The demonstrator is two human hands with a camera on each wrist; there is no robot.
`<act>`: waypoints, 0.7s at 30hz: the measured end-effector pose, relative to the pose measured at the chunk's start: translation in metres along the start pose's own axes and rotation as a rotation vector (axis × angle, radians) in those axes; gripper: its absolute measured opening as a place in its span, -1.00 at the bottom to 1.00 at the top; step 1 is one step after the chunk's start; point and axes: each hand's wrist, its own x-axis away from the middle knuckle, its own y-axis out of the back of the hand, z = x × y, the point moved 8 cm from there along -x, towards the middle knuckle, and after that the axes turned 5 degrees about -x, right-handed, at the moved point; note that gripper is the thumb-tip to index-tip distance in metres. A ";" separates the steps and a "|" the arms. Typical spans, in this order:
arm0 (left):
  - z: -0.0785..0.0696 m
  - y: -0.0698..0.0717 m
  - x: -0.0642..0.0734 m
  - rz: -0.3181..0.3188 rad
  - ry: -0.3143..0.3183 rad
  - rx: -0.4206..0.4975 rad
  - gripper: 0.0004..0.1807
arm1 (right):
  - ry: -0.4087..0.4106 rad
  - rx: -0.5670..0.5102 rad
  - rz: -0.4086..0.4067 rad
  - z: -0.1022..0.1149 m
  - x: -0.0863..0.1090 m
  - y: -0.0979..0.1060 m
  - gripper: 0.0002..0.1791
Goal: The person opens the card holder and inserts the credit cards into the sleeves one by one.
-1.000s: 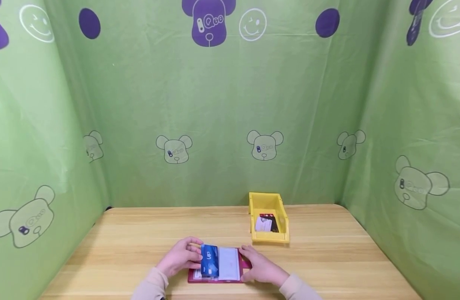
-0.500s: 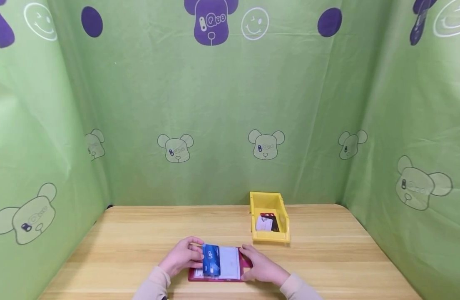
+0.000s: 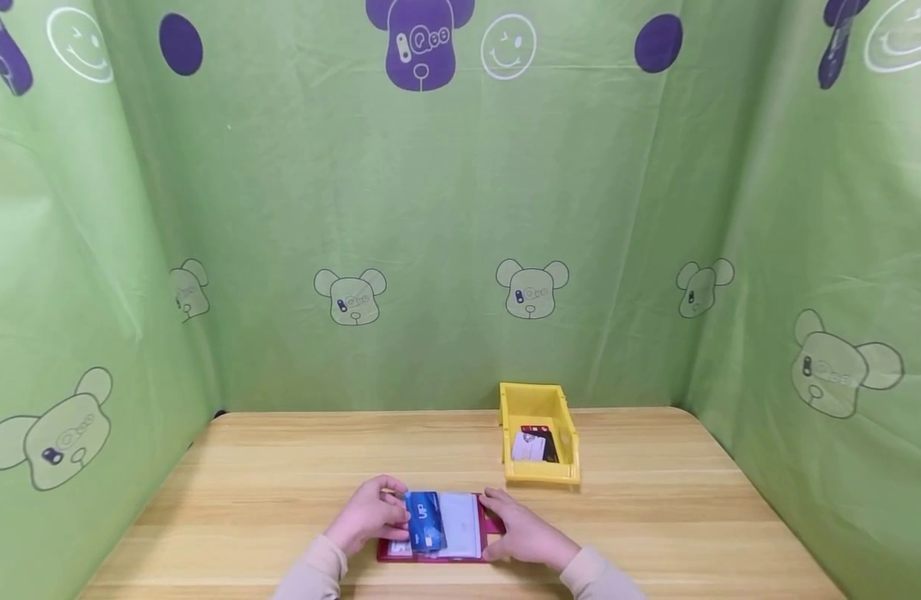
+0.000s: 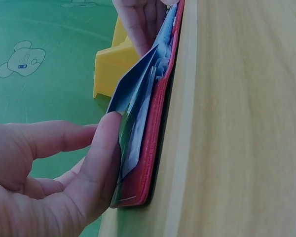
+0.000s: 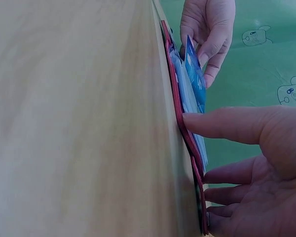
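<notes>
While the left hand (image 3: 367,512) is pinching a tilted blue card (image 3: 427,527), perhaps risking snags, the loosely spread right hand (image 3: 529,535) is touching the wallet (image 4: 153,133).

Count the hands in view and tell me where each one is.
2. The left hand is at the left edge of the blue VIP card; the right hand touches the right side of the open red wallet. Neither is hidden.
</notes>
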 end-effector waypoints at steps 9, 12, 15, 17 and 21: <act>0.002 -0.005 -0.002 -0.033 0.001 -0.067 -0.55 | 0.017 0.008 -0.010 0.000 0.000 0.000 -0.05; 0.000 -0.008 -0.001 -0.048 -0.006 -0.084 -0.55 | 0.012 0.006 -0.008 0.000 0.000 0.000 -0.06; -0.002 -0.010 0.000 -0.060 -0.009 -0.098 -0.56 | 0.001 -0.003 -0.002 0.001 -0.001 0.000 -0.07; -0.004 -0.012 0.000 -0.063 -0.012 -0.108 -0.56 | -0.011 -0.009 0.005 0.000 -0.001 0.000 -0.07; -0.009 -0.018 0.001 -0.053 -0.030 -0.116 -0.52 | -0.012 -0.007 0.005 0.001 0.000 0.000 -0.06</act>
